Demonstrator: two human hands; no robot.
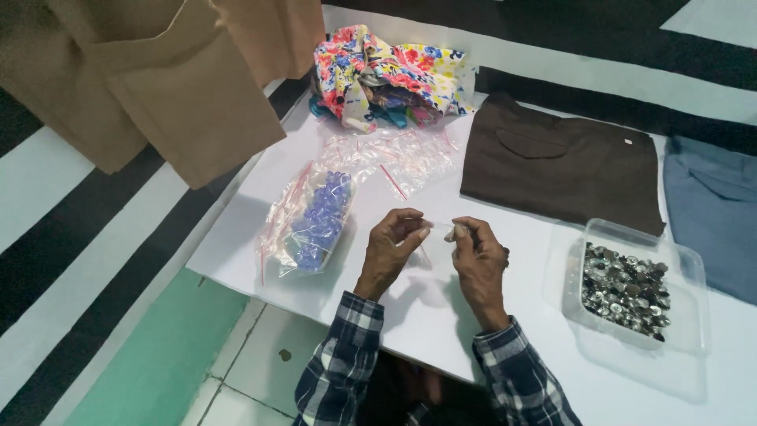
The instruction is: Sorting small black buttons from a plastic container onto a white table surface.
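My left hand (394, 244) and my right hand (475, 256) are raised close together above the white table top (410, 315), both in plaid sleeves. Their fingertips pinch a small clear plastic bag (438, 233) between them; what is inside it is too small to tell. Left of my left hand lies a clear zip bag of blue beads (318, 221). Right of my right hand stands a clear plastic box of silver metal buttons (627, 285).
Several empty small zip bags (394, 154) lie behind the hands. A floral cloth bundle (386, 75) sits at the back, a folded brown garment (564, 166) to the right, blue-grey fabric (714, 205) at far right. Tan fabric (158, 79) hangs at upper left.
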